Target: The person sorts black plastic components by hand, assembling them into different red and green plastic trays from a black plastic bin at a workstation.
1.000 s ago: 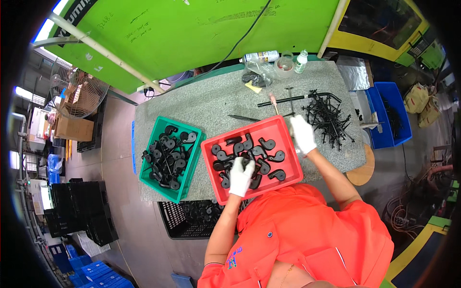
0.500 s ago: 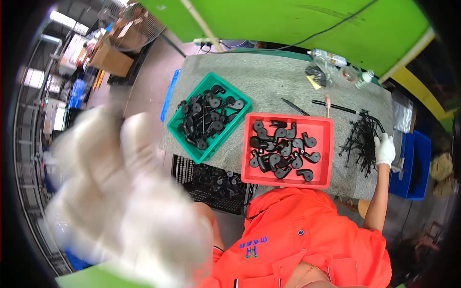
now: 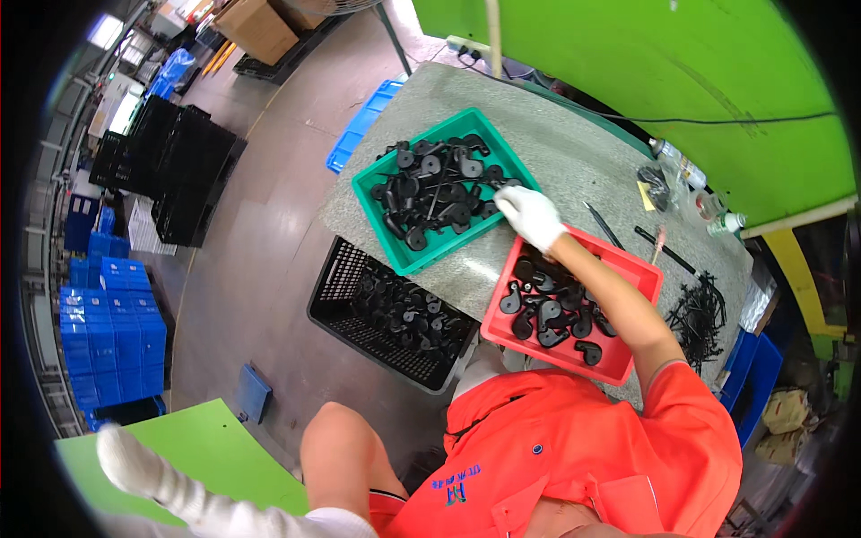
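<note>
My right hand [image 3: 531,217], in a white glove, reaches across the red tray [image 3: 635,357] to the right rim of the green tray [image 3: 405,260]. Its fingers are bent and close together beside the black plastic parts [image 3: 453,213] heaped there; what they hold, if anything, is hidden. These parts have round, wheel-like ends, and a few thin black sticks lie among them. Similar black parts [image 3: 549,309] fill the red tray, partly covered by my forearm. Low at the left, near the camera, my gloved left hand [image 3: 179,484] shows a stretched-out finger, away from the trays; its lower part is cut off.
A bundle of thin black sticks [image 3: 698,318] lies on the table's right side. Behind it are a spray can [image 3: 680,163] and a small bottle [image 3: 726,223]. Below the table edge stands a black crate [image 3: 336,309] of black parts. Blue bins [image 3: 112,332] are stacked at left.
My right hand has moved left from the stick bundle to the green tray. My left hand has dropped toward the lower left edge. The view has turned, shifting the table right.
</note>
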A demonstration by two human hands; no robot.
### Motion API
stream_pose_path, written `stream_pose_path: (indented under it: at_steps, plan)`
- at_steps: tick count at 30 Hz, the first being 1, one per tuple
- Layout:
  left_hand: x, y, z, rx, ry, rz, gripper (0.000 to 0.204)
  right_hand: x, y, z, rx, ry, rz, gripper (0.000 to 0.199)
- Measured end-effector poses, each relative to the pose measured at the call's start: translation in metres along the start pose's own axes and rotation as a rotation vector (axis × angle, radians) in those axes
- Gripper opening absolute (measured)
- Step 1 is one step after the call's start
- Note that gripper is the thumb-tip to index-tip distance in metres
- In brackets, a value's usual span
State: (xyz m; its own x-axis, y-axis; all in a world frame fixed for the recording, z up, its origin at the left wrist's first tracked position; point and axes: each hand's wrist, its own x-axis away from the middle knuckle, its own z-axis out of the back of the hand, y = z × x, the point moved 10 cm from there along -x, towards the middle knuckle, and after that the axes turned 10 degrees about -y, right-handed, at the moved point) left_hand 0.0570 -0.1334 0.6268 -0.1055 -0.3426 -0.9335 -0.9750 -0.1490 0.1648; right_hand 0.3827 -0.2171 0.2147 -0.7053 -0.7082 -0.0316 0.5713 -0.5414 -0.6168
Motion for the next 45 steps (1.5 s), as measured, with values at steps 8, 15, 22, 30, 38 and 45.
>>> stream_pose_path:
  at_steps: [8, 15, 22, 30, 38, 45]
  plan:
    - [0.131, -0.095, 0.093, -0.752, -0.323, 0.621, 0.032, -0.102, -0.01, -0.115, -0.011, -0.057, -0.423, 0.031]
    - [0.324, -0.144, 0.195, -0.652, -0.045, 1.498, 0.027, -0.097, 0.004, -0.105, -0.361, 0.179, -0.424, 0.032]
    - [0.296, -0.195, 0.228, -0.729, -0.084, 1.291, 0.03, -0.097, -0.022, -0.051, -0.575, 0.015, -0.212, 0.02]
    - [0.194, -0.281, 0.162, -0.986, -0.625, 0.902, 0.085, -0.023, -0.065, 0.025, -0.138, -0.028, -0.055, 0.024]
    - [0.313, -0.291, 0.053, 0.351, -0.631, 1.366, 0.056, 0.091, -0.038, 0.034, -0.413, -0.291, -0.041, 0.018]
    - [0.403, -0.284, 0.018, 0.01, -0.643, 1.59, 0.036, 0.174, -0.001, 0.054, 0.067, 0.031, -0.155, 0.018]
